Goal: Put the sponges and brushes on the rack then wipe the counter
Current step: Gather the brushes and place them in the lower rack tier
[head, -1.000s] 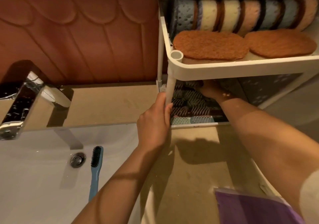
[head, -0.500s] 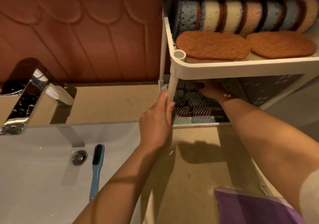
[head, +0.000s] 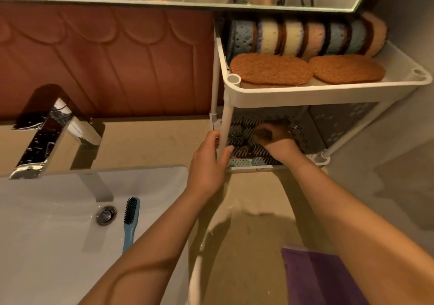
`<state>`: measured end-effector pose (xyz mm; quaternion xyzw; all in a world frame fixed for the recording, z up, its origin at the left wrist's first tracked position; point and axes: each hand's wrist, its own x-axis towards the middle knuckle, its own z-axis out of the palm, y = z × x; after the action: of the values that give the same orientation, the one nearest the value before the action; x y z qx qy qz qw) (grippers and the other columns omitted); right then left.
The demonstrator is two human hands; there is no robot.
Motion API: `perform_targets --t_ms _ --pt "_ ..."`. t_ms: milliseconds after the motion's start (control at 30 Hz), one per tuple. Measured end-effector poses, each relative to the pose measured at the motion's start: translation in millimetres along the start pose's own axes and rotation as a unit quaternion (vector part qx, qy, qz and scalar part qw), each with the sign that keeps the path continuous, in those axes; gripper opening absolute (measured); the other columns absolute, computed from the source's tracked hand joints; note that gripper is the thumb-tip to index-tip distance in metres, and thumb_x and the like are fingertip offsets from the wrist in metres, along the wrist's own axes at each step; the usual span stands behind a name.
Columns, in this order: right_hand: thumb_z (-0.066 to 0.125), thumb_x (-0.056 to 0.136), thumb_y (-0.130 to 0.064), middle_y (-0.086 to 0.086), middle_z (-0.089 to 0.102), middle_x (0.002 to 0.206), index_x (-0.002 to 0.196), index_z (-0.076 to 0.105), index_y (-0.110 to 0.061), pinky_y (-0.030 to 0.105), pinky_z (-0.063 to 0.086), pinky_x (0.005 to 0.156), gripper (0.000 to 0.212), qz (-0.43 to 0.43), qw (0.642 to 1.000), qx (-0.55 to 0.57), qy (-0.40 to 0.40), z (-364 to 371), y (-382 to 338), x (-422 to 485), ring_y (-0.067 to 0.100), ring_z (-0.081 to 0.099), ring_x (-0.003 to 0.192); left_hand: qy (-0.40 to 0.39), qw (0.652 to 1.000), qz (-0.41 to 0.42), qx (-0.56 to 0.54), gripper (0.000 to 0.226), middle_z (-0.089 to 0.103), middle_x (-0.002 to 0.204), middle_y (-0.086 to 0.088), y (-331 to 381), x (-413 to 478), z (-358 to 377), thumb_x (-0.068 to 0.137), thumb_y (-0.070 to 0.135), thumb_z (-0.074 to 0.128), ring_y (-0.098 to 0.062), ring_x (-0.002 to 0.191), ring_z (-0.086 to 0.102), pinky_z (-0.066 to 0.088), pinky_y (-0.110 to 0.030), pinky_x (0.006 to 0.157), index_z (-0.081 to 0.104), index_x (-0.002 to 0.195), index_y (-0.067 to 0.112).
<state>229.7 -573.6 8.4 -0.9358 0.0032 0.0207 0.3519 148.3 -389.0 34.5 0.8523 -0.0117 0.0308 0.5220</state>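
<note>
Head view: left hand [head: 206, 164] fingers wrap white rack post [head: 226, 121]; right hand [head: 279, 143] amid striped brushes [head: 236, 140], grasp unclear.

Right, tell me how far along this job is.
Done: sponges line the top shelf of the rack. In hand: right hand reaches among brushes on the lower shelf, left hand grips the post. Left: blue brush in the sink; counter unwiped, purple cloth unused.

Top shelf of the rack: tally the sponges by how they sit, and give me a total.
Sponges standing on edge: 7
Brown-topped sponges lying flat: 2
Total: 9
</note>
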Motion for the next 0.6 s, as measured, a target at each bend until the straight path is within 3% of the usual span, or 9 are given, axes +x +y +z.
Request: perform_targets --t_ms 167,267,367,433,500,600 --pt "0.064 0.087 -0.02 0.007 0.067 0.11 0.112 0.066 -0.009 0.026 0.046 0.086 0.027 -0.005 0.998 0.027 0.052 18.5 -22.5 -60.1 0.021 0.061 0.104 -0.001 0.996 -0.091 -0.017 0.046 0.045 0.135 -0.002 -14.8 -33.2 -8.1 0.09 0.028 0.058 -0.01 0.111 0.046 0.037 -0.021 0.087 0.04 0.131 0.017" --pt "0.063 0.087 -0.018 0.004 0.068 0.099 0.106 0.067 -0.014 0.024 0.047 0.078 0.02 -0.021 0.997 0.058 0.039 33.5 -34.6 -97.9 0.018 0.062 0.092 -0.016 0.992 -0.125 -0.024 0.036 0.053 0.125 -0.004 -30.0 -56.3 -24.4 0.091 0.024 0.058 -0.01 0.102 0.049 0.036 -0.019 0.081 0.048 0.123 0.013" --pt "0.061 0.088 -0.017 0.0 0.066 0.09 0.104 0.067 -0.017 0.023 0.048 0.074 0.018 -0.008 0.997 0.077 0.024 48.5 -53.3 -132.2 0.013 0.059 0.084 -0.054 0.988 -0.137 -0.051 0.015 0.061 0.098 -0.002 -42.4 -80.4 -51.1 0.091 0.02 0.056 -0.013 0.088 0.057 0.043 -0.014 0.072 0.057 0.105 0.013" --pt "0.06 0.088 -0.016 -0.003 0.065 0.088 0.106 0.067 -0.018 0.019 0.048 0.072 0.019 -0.003 0.995 0.099 0.002 61.2 -70.9 -151.6 0.007 0.058 0.081 -0.072 0.987 -0.135 -0.049 0.004 0.06 0.085 0.003 -52.7 -98.6 -73.5 0.092 0.02 0.055 -0.017 0.085 0.059 0.046 -0.02 0.076 0.059 0.091 0.021" --pt "0.06 0.088 -0.017 -0.002 0.066 0.085 0.103 0.067 -0.019 0.025 0.049 0.073 0.017 -0.004 0.994 0.108 -0.029 76.5 -87.1 -166.2 0.009 0.059 0.078 -0.083 0.985 -0.148 -0.038 0.006 0.061 0.083 0.003 -63.6 -116.6 -96.1 0.092 0.02 0.054 -0.018 0.088 0.061 0.048 -0.027 0.082 0.059 0.089 0.02" --pt "0.06 0.088 -0.017 0.0 0.066 0.083 0.101 0.067 -0.019 0.032 0.051 0.075 0.015 -0.007 0.991 0.114 -0.073 103.4 -109.6 -180.8 0.015 0.061 0.077 -0.098 0.98 -0.17 -0.013 0.006 0.06 0.086 0.004 -81.7 -142.8 -128.0 0.093 0.021 0.053 -0.014 0.086 0.06 0.045 -0.019 0.076 0.059 0.092 0.019"
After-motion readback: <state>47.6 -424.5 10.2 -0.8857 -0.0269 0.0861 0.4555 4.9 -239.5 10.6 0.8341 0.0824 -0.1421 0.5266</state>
